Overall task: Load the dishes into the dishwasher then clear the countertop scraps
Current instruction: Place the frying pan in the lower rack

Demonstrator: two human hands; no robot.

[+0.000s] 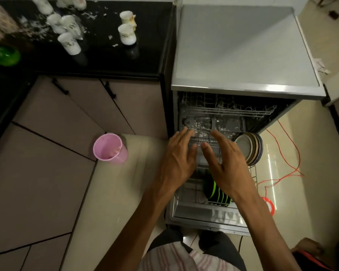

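Observation:
The dishwasher [245, 55] stands open, its door [207, 216] folded down and its lower rack [252, 173] pulled out. Black-and-green plates [213, 190] stand upright in the rack's front, and pale plates [249, 147] stand at its right side. My left hand [176, 159] and my right hand [225, 157] hover side by side over the rack, fingers spread, holding nothing. Several white mugs [126, 33] stand on the black countertop [106, 55] at the upper left, among scattered white scraps [37, 30].
A pink plastic cup [110, 148] sits on the floor beside the cabinets. A green object [5, 55] rests on the counter's left edge. Red cable [286, 153] and a red-rimmed lid [269, 205] lie on the floor right of the dishwasher.

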